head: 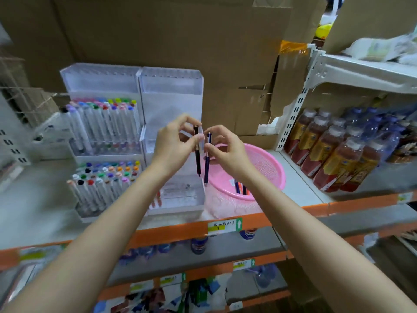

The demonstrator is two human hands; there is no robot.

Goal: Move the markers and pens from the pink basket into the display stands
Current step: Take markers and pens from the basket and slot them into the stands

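My left hand (174,141) pinches a dark pen (198,161) that hangs tip down over the right clear display stand (171,105). Close beside it, my right hand (228,150) pinches a blue pen (206,168), also upright. Both pens hang above the stand's lower tray (180,195). The pink basket (266,168) sits just right of the stand, with a few pens (240,187) left at its bottom. The left display stand (101,86) holds several rows of markers (106,123) with coloured caps.
The stands and basket rest on a white shelf with an orange front edge (180,231). Cardboard boxes (180,41) rise behind. Bottled drinks (334,154) fill the shelf to the right. Lower shelves hold more goods.
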